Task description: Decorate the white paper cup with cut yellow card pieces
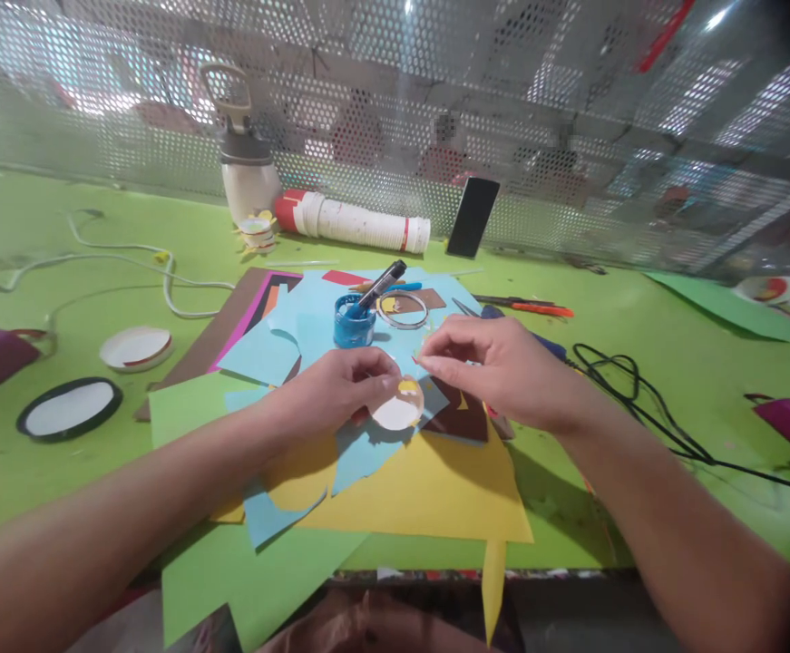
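Note:
My left hand [344, 385] is closed in a pinch on the upper edge of a small round paper disc [395, 415], white below and tan above with a yellow patch. To the right, my right hand [496, 367] pinches thumb against forefinger over a tiny bit with some red and green, too small to name. Both hands hover above cut sheets of yellow paper [428, 490] and light blue paper [360, 453]. Just beyond them stands a blue jar [354, 325] with a black marker [382, 286] leaning in it, beside a clear ring [403, 309].
Scissors [527, 307] with orange handles lie at the right, near a tangled black cable [619, 372]. A stack of paper cups [360, 221], a bottle [248, 177] and a phone [473, 218] stand along the perforated screen. A black-rimmed oval [70, 410] lies left.

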Demonstrator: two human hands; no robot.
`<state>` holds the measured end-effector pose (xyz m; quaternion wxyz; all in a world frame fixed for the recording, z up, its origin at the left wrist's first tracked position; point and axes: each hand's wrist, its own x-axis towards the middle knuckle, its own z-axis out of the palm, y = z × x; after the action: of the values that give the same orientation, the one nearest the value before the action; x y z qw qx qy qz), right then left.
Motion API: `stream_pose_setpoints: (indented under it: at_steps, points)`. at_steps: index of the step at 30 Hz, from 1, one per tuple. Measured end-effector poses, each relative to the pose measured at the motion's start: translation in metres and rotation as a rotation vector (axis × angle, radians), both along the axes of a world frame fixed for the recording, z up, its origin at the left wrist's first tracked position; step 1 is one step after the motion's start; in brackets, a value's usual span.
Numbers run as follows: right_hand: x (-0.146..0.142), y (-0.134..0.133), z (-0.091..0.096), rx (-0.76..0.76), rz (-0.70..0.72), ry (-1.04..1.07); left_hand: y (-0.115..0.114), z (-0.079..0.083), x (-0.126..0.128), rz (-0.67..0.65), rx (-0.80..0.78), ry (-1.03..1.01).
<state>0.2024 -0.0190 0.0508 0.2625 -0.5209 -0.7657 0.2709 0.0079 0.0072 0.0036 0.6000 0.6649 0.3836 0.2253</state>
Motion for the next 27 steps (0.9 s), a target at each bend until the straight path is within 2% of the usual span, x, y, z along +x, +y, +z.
stream_pose_setpoints:
  at_steps: [4,9,16,21,27]
  points:
    - [-0.001,-0.004,0.004,-0.052,0.018,-0.113,-0.001,0.001,0.000,0.000,-0.037,-0.063]
    - [-0.008,-0.006,-0.001,-0.057,-0.034,-0.123,-0.002,0.000,0.001,0.015,-0.043,-0.111]
    - [-0.013,-0.008,-0.008,-0.003,-0.101,-0.021,-0.002,0.000,0.003,0.029,-0.020,-0.054]
    - [0.003,-0.001,-0.001,-0.015,-0.128,0.124,-0.003,0.002,0.002,0.051,-0.046,-0.071]
    - [0.026,0.008,0.012,0.008,-0.241,0.274,0.006,0.000,-0.003,0.214,0.038,-0.064]
